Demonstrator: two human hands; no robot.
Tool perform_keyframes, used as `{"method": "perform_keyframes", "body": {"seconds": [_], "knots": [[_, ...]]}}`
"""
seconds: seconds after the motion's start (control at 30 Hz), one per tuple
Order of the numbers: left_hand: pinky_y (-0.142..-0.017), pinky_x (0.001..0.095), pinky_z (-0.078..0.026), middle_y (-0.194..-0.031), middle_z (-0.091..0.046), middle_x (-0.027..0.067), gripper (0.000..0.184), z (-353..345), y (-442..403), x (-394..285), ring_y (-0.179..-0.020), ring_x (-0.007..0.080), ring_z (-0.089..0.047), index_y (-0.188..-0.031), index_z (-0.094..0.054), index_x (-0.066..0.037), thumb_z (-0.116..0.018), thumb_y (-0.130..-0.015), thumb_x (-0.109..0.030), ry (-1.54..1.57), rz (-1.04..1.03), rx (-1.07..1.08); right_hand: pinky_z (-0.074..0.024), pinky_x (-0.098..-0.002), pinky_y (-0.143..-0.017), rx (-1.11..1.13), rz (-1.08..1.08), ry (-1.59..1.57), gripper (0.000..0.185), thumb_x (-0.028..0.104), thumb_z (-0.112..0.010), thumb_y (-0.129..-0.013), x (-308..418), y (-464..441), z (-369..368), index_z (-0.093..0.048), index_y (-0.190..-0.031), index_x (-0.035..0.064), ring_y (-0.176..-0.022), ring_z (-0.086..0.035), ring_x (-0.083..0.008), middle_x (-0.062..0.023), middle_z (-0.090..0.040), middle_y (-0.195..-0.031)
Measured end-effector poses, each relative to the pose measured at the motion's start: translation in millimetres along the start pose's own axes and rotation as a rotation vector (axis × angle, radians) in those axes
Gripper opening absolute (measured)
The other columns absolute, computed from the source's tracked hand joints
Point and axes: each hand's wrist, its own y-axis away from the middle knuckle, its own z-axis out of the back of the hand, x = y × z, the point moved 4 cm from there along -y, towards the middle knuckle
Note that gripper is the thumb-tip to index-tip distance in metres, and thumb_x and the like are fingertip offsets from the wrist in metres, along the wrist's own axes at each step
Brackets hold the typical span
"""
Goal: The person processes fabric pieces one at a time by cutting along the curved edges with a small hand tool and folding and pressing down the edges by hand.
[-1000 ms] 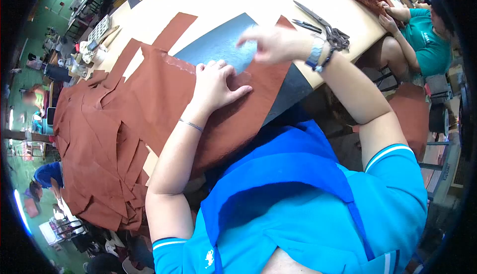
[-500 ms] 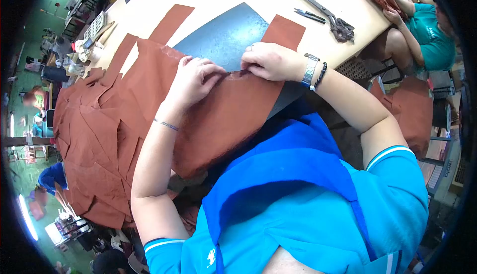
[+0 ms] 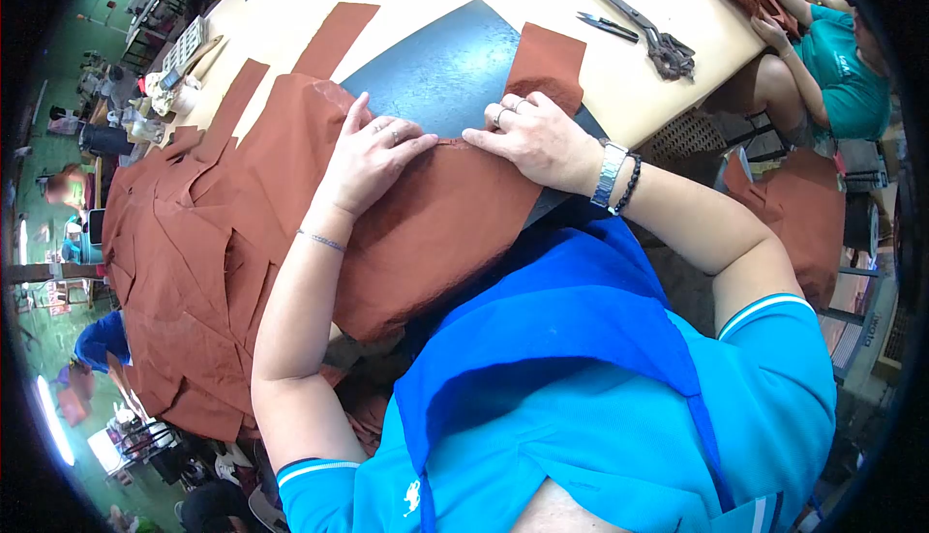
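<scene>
A large reddish-brown piece of fabric (image 3: 435, 233) lies over the near edge of a dark, shiny sheet (image 3: 440, 59). My left hand (image 3: 373, 158) has its fingers closed on the fabric's upper edge, left of the middle. On the same edge, a short way to the right, my right hand (image 3: 542, 141) grips the fabric with thumb and fingers. Between the two hands the edge looks folded over in a narrow strip. A brown fabric strip (image 3: 549, 59) sticks out beyond my right hand.
Large scissors (image 3: 644, 30) and small snips (image 3: 608, 26) rest on the pale table (image 3: 716, 35) at the upper right. Piled brown fabric pieces (image 3: 184, 272) cover the left side. A co-worker in a green shirt (image 3: 840, 74) sits at the right, holding brown fabric.
My right hand, raised and blurred at first, has come down onto the fabric edge. My left hand has shifted left and up. The edge between them now looks flatter.
</scene>
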Motion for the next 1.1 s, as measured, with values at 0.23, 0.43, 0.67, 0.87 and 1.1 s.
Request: {"method": "perform_keyframes", "body": {"seconds": [0.23,0.43,0.67,0.87,1.1], "knots": [[-0.113,0.0546,-0.035,-0.101,-0.068,-0.0071,0.025,-0.9,1.3,4.2,-0.101,0.013,-0.065,-0.103,-0.075,-0.026,-0.063,-0.085,-0.014,0.009,0.02,-0.032,-0.0437,-0.034,-0.081,0.068,-0.052,0.03,0.027,0.016,-0.051,-0.089,21.5,-13.8,-6.5,-0.065,-0.109,0.0058,-0.098,-0.058,-0.0197,-0.0059,-0.062,-0.101],[-0.111,0.0599,-0.035,-0.101,-0.068,-0.0072,0.023,-3.0,6.5,30.6,-0.105,0.0123,-0.065,-0.1,-0.075,-0.026,-0.06,-0.085,-0.015,-0.022,0.052,-0.12,-0.047,-0.0331,-0.08,0.053,-0.071,-0.027,0.028,0.013,-0.052,-0.088,25.6,-15.8,-11.2,-0.064,-0.111,0.0047,-0.097,-0.058,-0.0207,-0.0063,-0.061,-0.102],[-0.112,0.0637,-0.032,-0.107,-0.067,-0.0068,0.025,-19.1,12.0,40.5,-0.11,0.0099,-0.063,-0.104,-0.074,-0.027,-0.061,-0.086,-0.016,0.042,0.089,-0.114,-0.0474,-0.0344,-0.079,0.081,-0.104,-0.095,0.035,0.012,-0.05,-0.089,25.8,-20.0,-7.7,-0.059,-0.122,0.0043,-0.099,-0.056,-0.0221,-0.0066,-0.059,-0.106],[-0.111,0.0646,-0.033,-0.106,-0.068,-0.0077,0.023,-16.0,8.6,40.1,-0.111,0.0118,-0.063,-0.102,-0.075,-0.026,-0.062,-0.087,-0.015,0.01,0.126,-0.146,-0.0467,-0.0361,-0.08,0.165,-0.13,-0.083,0.039,0.012,-0.049,-0.09,28.6,-28.1,-6.5,-0.057,-0.128,0.0045,-0.101,-0.055,-0.0228,-0.0073,-0.059,-0.11],[-0.108,0.0548,-0.038,-0.118,-0.065,-0.0021,0.023,-3.8,11.0,36.1,-0.112,0.0177,-0.062,-0.111,-0.071,-0.02,-0.068,-0.09,-0.015,-0.008,0.272,-0.28,-0.0456,-0.0383,-0.081,0.177,-0.126,-0.134,0.036,0.018,-0.055,-0.091,21.7,-18.8,-11.8,-0.058,-0.126,0.0068,-0.105,-0.056,-0.0238,-0.0073,-0.059,-0.113]]}}
